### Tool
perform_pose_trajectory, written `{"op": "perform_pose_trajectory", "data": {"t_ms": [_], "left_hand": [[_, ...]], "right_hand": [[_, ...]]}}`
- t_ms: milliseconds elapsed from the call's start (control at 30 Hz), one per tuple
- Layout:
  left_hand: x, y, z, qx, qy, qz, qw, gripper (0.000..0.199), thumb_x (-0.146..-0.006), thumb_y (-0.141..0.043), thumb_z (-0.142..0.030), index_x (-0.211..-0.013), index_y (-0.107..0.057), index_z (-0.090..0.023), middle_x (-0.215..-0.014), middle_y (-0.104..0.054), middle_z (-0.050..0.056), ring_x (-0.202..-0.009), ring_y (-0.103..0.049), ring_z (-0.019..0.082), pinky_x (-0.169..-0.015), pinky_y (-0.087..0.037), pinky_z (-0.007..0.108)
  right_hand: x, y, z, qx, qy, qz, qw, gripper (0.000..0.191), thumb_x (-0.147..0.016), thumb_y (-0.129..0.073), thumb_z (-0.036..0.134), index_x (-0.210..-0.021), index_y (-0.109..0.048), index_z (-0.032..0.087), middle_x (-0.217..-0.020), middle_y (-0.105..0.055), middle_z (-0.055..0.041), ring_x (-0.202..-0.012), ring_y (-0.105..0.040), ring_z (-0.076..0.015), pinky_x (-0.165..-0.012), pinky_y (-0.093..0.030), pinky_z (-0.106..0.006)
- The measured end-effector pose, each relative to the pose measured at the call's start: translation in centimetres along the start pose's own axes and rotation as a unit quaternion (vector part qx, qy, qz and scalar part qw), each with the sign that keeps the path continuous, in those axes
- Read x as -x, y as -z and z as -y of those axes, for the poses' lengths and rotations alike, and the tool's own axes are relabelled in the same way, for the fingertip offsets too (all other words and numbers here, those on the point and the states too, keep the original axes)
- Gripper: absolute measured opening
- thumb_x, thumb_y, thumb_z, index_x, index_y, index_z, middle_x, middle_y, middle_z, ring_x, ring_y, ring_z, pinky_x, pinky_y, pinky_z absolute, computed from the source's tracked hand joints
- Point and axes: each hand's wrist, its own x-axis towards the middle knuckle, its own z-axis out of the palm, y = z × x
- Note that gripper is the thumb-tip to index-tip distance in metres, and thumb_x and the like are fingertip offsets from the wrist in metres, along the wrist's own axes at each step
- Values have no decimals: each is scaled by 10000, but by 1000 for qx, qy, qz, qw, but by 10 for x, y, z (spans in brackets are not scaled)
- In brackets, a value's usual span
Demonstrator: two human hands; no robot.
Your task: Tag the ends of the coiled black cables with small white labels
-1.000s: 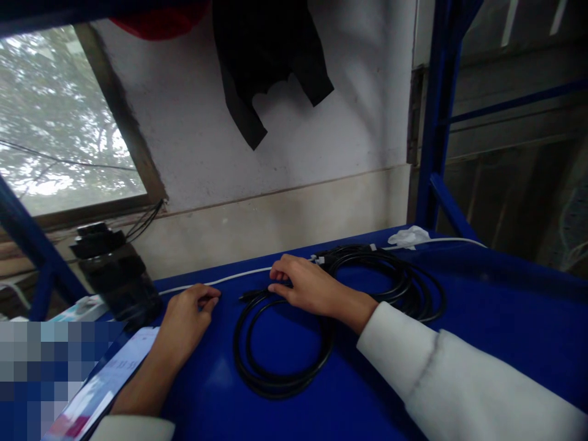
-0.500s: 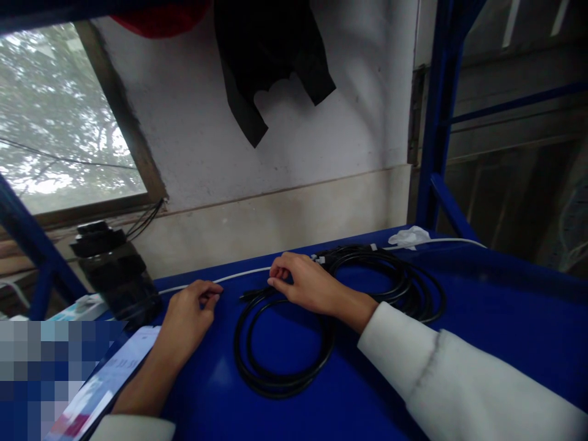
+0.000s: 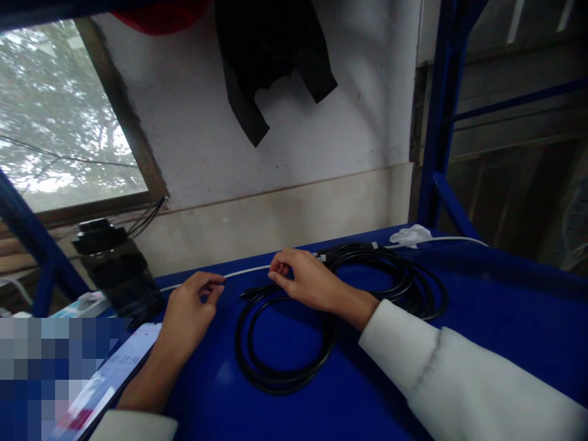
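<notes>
A coil of black cable (image 3: 241,361) lies in loops on the blue surface. My right hand (image 3: 305,278) is over the top of its loops, fingers curled and thumb bent toward them. What those fingers hold, if anything, is hidden. A free end of the cable shows just left of this hand. My left hand (image 3: 193,306) is left of the coil, its thumb and fingertips slightly apart, near a white cable (image 3: 248,270) running along the back. I see nothing held there. A second, thicker bundle of black cable (image 3: 434,291) with pale tags lies behind my right forearm.
A dark bottle (image 3: 119,269) stands at the left beside a white power strip (image 3: 85,304). A phone (image 3: 122,361) with a lit screen lies near my left forearm. Crumpled white tissue (image 3: 410,234) sits at the back edge. Blue posts (image 3: 438,122) frame the surface; a dark garment (image 3: 275,49) hangs above.
My left hand has risen slightly and its thumb and fingertips have parted a little. My right hand stays almost in place, and the cables lie much as before.
</notes>
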Motion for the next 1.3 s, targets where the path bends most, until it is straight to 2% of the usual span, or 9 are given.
{"op": "perform_pose_trajectory", "data": {"t_ms": [200,367,500,667,800,967,1067,1300], "left_hand": [[3,-9,-14,69,-76,-18,995,228,-917,-648,-389,-1026,-774,-234,-1063,-762,61,-968,-721,262,-931,-578,431],[7,-17,-25,143,-96,2,985,204,-938,-682,-386,-1018,-793,-234,-1095,-744,69,-1039,-709,251,-954,-584,405],[8,-20,-33,183,-100,3,978,166,-928,-707,-359,-967,-812,-237,-1073,-745,65,-1037,-712,236,-950,-597,370],[8,-21,-39,235,-80,4,969,128,-906,-746,-354,-899,-813,-245,-1033,-752,48,-983,-718,220,-924,-605,338],[8,-23,-39,265,-62,9,962,117,-900,-760,-343,-896,-801,-233,-1001,-762,40,-956,-717,207,-903,-601,309],[8,-25,-41,304,-28,33,952,118,-892,-779,-336,-923,-782,-222,-958,-778,22,-902,-722,184,-867,-583,271],[9,-25,-42,313,-10,45,949,149,-877,-795,-347,-935,-775,-210,-925,-787,22,-880,-728,187,-848,-576,269],[8,-25,-43,322,21,58,945,230,-819,-825,-388,-932,-779,-193,-903,-806,39,-882,-753,220,-840,-588,297]], "right_hand": [[-1,3,11,-32,8,-6,999,55,-970,-705,220,-994,-733,179,-950,-746,-48,-842,-696,-180,-787,-512,-301],[-2,4,25,-106,-5,5,994,150,-952,-751,283,-1038,-749,160,-919,-776,-48,-834,-725,-185,-758,-534,-288],[-1,0,32,-179,-19,33,983,215,-950,-763,317,-1094,-751,157,-965,-791,-60,-891,-744,-197,-785,-565,-293],[-1,-6,33,-249,-50,62,965,182,-940,-773,264,-1084,-747,156,-967,-786,-67,-891,-744,-214,-803,-584,-331],[-3,-10,31,-291,-70,56,952,110,-936,-757,201,-1032,-728,156,-959,-782,-73,-891,-745,-220,-811,-586,-346],[-4,-14,29,-341,-88,46,935,189,-923,-796,309,-996,-716,154,-880,-773,-69,-838,-750,-221,-767,-577,-335],[-4,-14,29,-351,-90,41,931,222,-906,-814,341,-970,-717,152,-854,-765,-63,-821,-744,-216,-749,-570,-325],[-3,-13,31,-348,-98,36,932,192,-859,-841,290,-953,-738,158,-870,-752,-48,-829,-711,-201,-766,-559,-327]]}}
